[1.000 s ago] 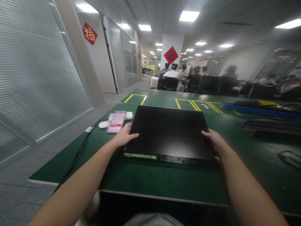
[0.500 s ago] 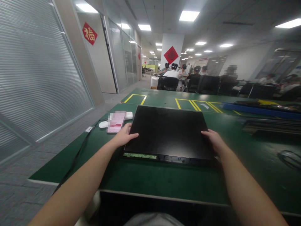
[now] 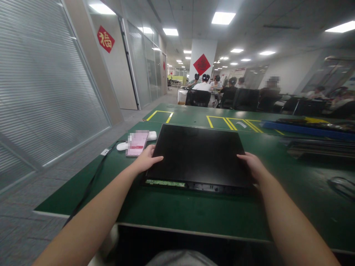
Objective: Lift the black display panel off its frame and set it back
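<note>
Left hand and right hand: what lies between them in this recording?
The black screen fills the stretch between the left hand and the right hand, held at its two side edges. The head view shows this.

Panel (image 3: pixel 199 155) mid-table, left hand (image 3: pixel 146 159) at its left edge, right hand (image 3: pixel 253 166) at its right. Circuit board (image 3: pixel 165 183) along the panel's near side, left half. Phone (image 3: pixel 138 142) on the table (image 3: pixel 194 212), left of panel; strap (image 3: pixel 95 173) further left. Tape outlines (image 3: pixel 170 117) behind panel. Tray (image 3: pixel 301 128) far right, strips (image 3: pixel 313 147) in front of it, cable (image 3: pixel 342 186) nearer still. Chairs (image 3: pixel 198 98) and people (image 3: pixel 203 86) beyond the table.
</note>
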{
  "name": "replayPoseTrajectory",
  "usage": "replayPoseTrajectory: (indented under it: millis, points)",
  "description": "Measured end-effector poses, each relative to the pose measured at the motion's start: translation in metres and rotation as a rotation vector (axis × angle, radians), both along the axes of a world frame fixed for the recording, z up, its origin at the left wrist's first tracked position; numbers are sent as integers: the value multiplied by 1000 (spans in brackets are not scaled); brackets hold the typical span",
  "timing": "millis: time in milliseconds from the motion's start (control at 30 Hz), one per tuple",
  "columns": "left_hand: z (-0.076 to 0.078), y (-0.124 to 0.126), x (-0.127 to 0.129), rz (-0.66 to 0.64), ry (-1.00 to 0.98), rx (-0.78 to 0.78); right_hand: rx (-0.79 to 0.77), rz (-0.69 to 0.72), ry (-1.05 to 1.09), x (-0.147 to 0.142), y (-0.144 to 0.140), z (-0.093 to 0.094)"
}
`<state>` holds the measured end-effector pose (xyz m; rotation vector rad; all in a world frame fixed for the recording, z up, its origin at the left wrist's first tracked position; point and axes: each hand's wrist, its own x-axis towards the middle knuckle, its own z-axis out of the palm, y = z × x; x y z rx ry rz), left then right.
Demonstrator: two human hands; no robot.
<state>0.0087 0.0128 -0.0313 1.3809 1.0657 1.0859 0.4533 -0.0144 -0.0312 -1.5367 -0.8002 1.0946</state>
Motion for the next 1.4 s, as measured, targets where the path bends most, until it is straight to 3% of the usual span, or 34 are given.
replayPoseTrajectory:
  millis: [833, 1400]
  points:
    - [-2, 0, -1, -12, 41, 48, 30, 23, 10, 6, 2, -5]
    - [-1, -1, -1, -27, 24, 28, 38, 33, 89, 8, -2, 3]
